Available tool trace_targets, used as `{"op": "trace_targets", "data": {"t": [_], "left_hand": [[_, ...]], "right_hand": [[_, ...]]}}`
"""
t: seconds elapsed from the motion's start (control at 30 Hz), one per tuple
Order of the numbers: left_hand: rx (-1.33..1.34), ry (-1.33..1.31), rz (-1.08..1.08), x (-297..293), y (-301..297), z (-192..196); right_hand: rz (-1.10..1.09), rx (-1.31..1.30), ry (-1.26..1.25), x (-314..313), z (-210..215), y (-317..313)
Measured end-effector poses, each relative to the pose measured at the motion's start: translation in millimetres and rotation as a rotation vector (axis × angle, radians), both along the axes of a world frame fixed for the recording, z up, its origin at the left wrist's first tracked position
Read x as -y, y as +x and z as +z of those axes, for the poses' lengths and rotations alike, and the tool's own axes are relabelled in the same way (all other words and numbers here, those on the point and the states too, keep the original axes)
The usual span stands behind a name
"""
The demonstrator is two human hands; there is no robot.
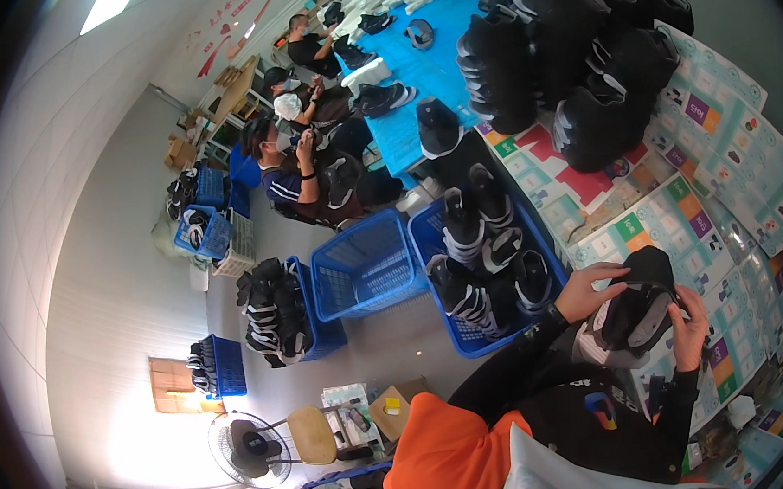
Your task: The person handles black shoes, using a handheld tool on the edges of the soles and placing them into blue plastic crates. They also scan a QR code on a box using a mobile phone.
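Both my hands hold a black and grey shoe upper (650,268) above the paper-covered table at the right. My left hand (591,290) grips the upper's edge from the left, with its fingertips on the black part. On the other side, my right hand (690,325) pinches the rim between thumb and fingers. The upper's opening faces up and shows a dark and grey lining. Printed sheets (633,233) lie under and beyond it.
Beside my left arm stands a blue crate (449,319) of black and grey uppers, with another blue crate (369,304) farther left. A large pile of stacked uppers (502,72) covers the table's far part. People sit along a blue-covered table (436,64). A fan (249,451) stands at lower left.
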State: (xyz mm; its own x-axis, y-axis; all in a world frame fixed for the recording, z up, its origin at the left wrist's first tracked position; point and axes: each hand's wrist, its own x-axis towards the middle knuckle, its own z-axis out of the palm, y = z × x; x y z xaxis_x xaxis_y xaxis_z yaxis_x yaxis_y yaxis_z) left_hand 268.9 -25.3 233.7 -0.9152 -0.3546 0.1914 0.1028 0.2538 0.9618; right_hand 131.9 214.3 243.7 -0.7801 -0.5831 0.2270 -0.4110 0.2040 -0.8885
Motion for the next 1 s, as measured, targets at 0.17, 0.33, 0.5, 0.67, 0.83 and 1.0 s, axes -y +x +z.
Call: {"op": "trace_targets", "data": {"t": [0.17,0.33,0.5,0.67,0.83,1.0], "left_hand": [[0.035,-0.009,0.051,21.1,25.5,15.7],[-0.117,-0.076,0.136,31.7,39.9,9.6],[-0.115,-0.073,0.181,39.1,51.2,14.6],[-0.117,-0.087,0.205,43.5,54.6,14.9],[-0.086,-0.144,0.358,37.4,49.1,12.9],[-0.104,-0.184,0.482,30.3,38.5,6.2]], "right_hand": [[0.034,0.048,-0.041,26.2,1.2,10.6],[0.038,0.228,-0.114,44.4,-2.1,15.4],[0.026,0.223,-0.044,56.4,0.5,19.0],[0.033,0.263,-0.035,61.7,0.5,19.0],[0.030,0.323,-0.083,67.7,2.2,19.6],[-0.041,0.069,0.035,73.9,-11.8,15.4]]}}
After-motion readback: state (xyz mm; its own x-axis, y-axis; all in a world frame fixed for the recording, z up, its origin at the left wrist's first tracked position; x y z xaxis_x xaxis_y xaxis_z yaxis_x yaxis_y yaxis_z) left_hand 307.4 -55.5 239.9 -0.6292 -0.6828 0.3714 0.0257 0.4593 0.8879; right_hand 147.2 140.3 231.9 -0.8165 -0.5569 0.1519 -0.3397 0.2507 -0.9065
